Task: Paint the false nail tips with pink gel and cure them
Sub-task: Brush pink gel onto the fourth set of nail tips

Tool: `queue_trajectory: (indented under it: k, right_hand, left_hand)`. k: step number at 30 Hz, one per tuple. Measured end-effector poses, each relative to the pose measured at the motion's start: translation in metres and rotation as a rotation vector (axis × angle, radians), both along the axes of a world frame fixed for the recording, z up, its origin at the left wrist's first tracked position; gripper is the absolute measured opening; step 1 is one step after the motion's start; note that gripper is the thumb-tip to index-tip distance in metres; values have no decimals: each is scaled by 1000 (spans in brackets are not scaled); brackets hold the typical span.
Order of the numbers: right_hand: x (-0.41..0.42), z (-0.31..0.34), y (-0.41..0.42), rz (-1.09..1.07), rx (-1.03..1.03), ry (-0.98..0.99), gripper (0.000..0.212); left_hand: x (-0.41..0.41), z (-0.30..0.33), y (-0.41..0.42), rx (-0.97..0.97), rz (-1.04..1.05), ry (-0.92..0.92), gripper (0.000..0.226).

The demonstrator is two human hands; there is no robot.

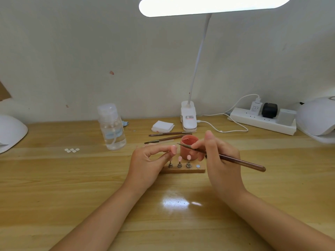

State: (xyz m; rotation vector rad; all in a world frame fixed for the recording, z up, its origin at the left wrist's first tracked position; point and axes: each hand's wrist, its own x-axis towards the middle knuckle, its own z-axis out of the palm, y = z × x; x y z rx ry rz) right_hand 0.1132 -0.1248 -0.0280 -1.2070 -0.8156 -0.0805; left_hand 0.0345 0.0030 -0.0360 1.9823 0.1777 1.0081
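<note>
The left hand (pixel 150 160) pinches a pink nail tip (pixel 173 149) up close so the brush (pixel 217 156), gripped by the right hand (pixel 219 158), can paint it

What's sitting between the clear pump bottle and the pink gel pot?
Head view: the bristle ends of two spare brushes lie between the pump bottle and gel pot; otherwise bare table.

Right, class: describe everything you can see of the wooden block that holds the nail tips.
The wooden block is a low, light-brown strip lying flat on the table, just in front of the pink pot. On top stand three small metal stands, at least two of them carrying a pink nail tip, and at the right end a bare round metal disc. The left hand covers its left end.
</note>
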Motion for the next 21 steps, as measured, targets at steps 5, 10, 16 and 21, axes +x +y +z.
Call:
queue_trajectory:
  k: [5,10,16,21]
  right_hand:
    - [1,-6,-3,14,-41,-12,48]
    - [1,-3,-1,-37,-33,-82,41]
    - [3,-7,-3,-135,-133,-302,39]
    - [6,-6,-5,-161,-107,-347,45]
  left_hand:
    - [0,0,0,-14,26,20,17]
    - [-1,1,-2,-28,36,44,17]
    - [-1,1,-1,-4,38,50,21]
    - [-1,0,0,-24,41,55,16]
